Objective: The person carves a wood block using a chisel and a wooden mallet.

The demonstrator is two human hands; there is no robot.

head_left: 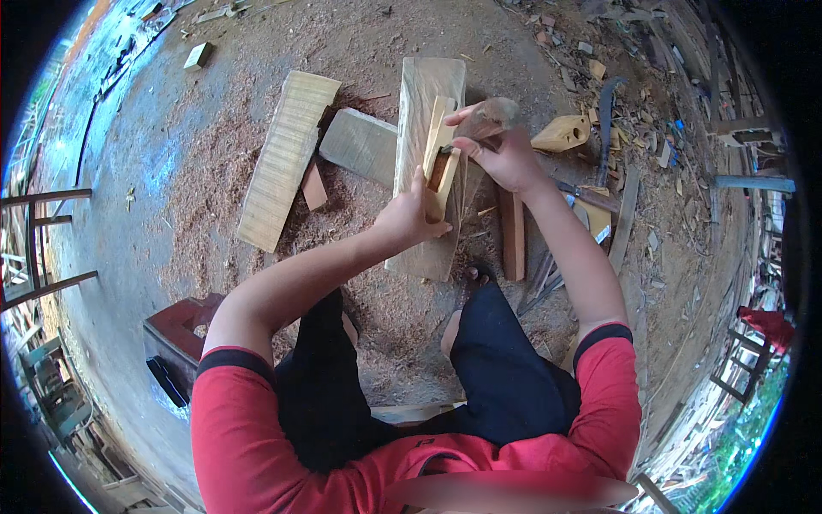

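Note:
My left hand (pixel 409 218) is wrapped round the near end of a narrow pale wooden piece (pixel 440 120), which has a dark reddish part along its near half. The piece lies lengthwise over a thick wooden board (pixel 434 75) on the ground between my feet. In my right hand (pixel 511 161) is a rounded brown block (pixel 490 114), gripped close to the pale piece's right side. The fingers partly cover this block, so its exact kind and whether it touches the pale piece cannot be made out.
Left of the board lie a long plank (pixel 287 163) and a shorter greyish board (pixel 360 146). To the right are a yellowish wooden piece with a hole (pixel 561 134), a reddish-brown bar (pixel 512 236) and a long curved dark strip (pixel 607 120). A dark red box (pixel 184 330) stands lower left. Shavings litter the ground.

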